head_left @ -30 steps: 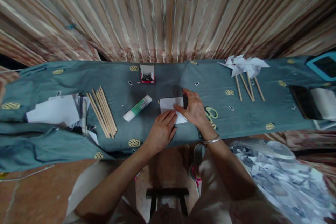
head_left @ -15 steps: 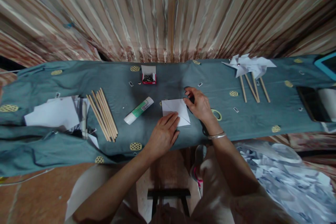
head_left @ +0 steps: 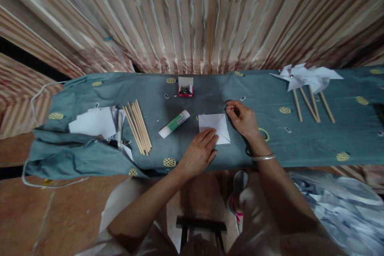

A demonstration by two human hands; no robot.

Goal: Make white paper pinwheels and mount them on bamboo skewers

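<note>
A white square of paper with diagonal creases lies on the blue-grey cloth in front of me. My left hand rests on the paper's near left corner with its fingers stretched flat. My right hand sits just off the paper's far right corner. Its fingers are curled into a pinch around something small and dark that I cannot make out. A pair of green-handled scissors lies partly hidden under my right wrist, which wears a metal bangle.
A glue stick lies left of the paper, then a bundle of wooden sticks and a heap of white paper. A small red box of pins stands at the back. Finished paper pinwheels lie far right. A striped curtain hangs behind.
My right hand has slid off the paper to its far right corner, uncovering the creased square. My left hand stays on the near corner. The view has shifted left.
</note>
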